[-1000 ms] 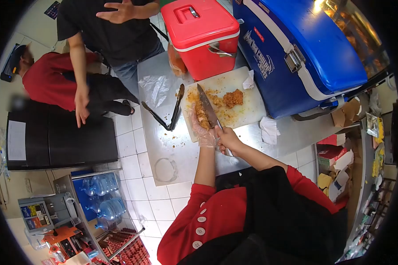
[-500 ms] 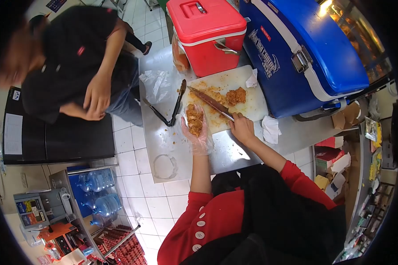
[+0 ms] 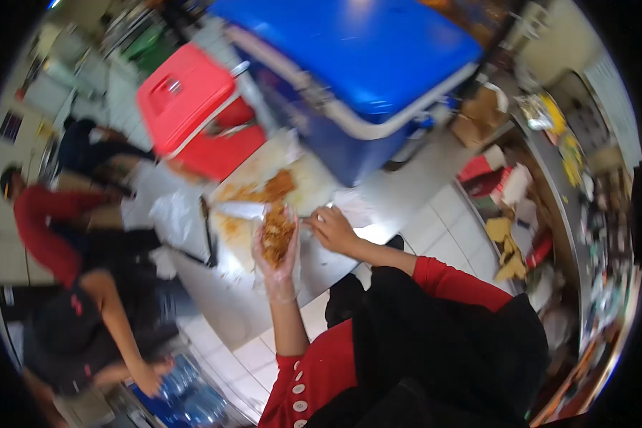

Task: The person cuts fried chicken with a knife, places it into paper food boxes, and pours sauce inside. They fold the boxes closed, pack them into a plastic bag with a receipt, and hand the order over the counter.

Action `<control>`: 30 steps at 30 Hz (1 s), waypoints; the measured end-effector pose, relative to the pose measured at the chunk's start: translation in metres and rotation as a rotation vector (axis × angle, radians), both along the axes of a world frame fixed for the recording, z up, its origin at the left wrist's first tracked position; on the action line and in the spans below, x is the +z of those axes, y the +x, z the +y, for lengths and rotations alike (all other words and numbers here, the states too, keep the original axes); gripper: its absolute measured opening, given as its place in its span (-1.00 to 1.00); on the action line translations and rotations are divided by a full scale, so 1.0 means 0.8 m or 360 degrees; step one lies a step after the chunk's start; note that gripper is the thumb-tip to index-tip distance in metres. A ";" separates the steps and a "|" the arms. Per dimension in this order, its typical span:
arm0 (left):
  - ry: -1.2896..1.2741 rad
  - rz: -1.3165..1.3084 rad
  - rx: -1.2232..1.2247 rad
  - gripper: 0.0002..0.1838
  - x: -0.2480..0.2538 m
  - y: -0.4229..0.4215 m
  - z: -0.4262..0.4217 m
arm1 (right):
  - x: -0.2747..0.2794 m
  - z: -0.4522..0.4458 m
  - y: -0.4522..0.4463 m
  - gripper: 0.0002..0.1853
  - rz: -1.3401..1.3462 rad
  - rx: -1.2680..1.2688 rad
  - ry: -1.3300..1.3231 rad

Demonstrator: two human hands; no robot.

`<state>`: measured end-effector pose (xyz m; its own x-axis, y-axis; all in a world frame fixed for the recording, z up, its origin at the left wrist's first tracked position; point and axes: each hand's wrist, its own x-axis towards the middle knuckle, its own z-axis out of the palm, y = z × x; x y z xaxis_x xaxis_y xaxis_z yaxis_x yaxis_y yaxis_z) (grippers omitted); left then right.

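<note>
- My left hand (image 3: 275, 272), in a clear glove, cups the fried piece (image 3: 279, 234) from below, thumb and fingers curled up along its sides.
- The fried piece lies in that palm, above the near edge of the board (image 3: 319, 177).
- My right hand (image 3: 334, 230) is bare, fingers bent together at the handle end of the knife (image 3: 241, 209); blur obscures the exact grip.
- The knife's blade points left over the board, partly hidden behind the fried piece.
- A second piece (image 3: 280, 184) rests on the board among crumbs.
- The board sits on the metal worktop (image 3: 239, 303), beside the red cooler (image 3: 185, 107) and blue cooler (image 3: 357, 64).
- Tongs (image 3: 209, 239) lie left of the board, near a plastic bag (image 3: 175, 214).
</note>
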<state>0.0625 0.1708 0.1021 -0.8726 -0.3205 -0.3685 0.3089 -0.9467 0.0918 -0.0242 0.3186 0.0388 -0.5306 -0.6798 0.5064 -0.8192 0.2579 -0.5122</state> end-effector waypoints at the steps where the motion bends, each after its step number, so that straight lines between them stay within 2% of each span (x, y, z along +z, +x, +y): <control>1: -0.0068 0.0004 -0.0133 -0.56 0.015 -0.010 0.022 | -0.001 0.034 -0.001 -0.76 -0.0001 -0.0011 -0.0020; 6: 0.0246 -0.0105 -0.0891 -0.56 0.031 -0.065 0.152 | -0.017 0.252 0.001 -0.73 0.0008 -0.0418 -0.0083; 7: 0.0347 -0.0230 -0.0978 -0.56 0.052 -0.089 0.193 | -0.028 0.295 -0.004 -0.74 0.0024 -0.0631 -0.0077; 10: 0.0309 -0.0266 -0.1356 -0.55 0.069 -0.170 0.304 | -0.031 0.422 -0.027 -0.86 -0.0179 -0.1203 -0.0055; 13: 0.0364 -0.0069 -0.1573 -0.53 0.075 -0.281 0.413 | -0.017 0.530 -0.124 -0.77 -0.0053 -0.1474 -0.0127; 15: 0.0433 0.0117 -0.1635 -0.52 0.074 -0.367 0.475 | 0.018 0.579 -0.222 -0.60 -0.0007 -0.1550 -0.0134; 17: 0.0421 0.0127 -0.1540 -0.50 0.071 -0.456 0.532 | 0.056 0.609 -0.316 -0.48 -0.0024 -0.1416 -0.0094; 19: 0.0281 0.0208 -0.1527 -0.49 0.068 -0.536 0.577 | 0.064 0.634 -0.390 -0.53 -0.0055 -0.1354 0.0294; 22: 0.0125 -0.0008 -0.1608 -0.54 0.059 -0.623 0.603 | 0.054 0.660 -0.451 -0.59 -0.0307 -0.1164 0.0489; 25: -0.0332 -0.0287 -0.1467 -0.49 0.030 -0.674 0.608 | 0.038 0.671 -0.467 -0.65 -0.0202 -0.0993 0.0349; 26: -0.0465 -0.0296 -0.1583 -0.54 0.009 -0.693 0.602 | 0.036 0.672 -0.471 -0.68 -0.0172 -0.0993 0.0305; 28: -0.1568 -0.0342 -0.1524 -0.58 0.020 -0.682 0.625 | 0.034 0.673 -0.475 -0.73 -0.0119 -0.1004 0.0214; 29: -0.1652 -0.0291 -0.1491 -0.61 -0.016 -0.699 0.618 | 0.033 0.673 -0.476 -0.73 -0.0130 -0.0995 0.0185; 30: -0.1736 -0.0242 -0.1454 -0.63 -0.023 -0.704 0.620 | 0.037 0.672 -0.477 -0.74 -0.0141 -0.0988 0.0157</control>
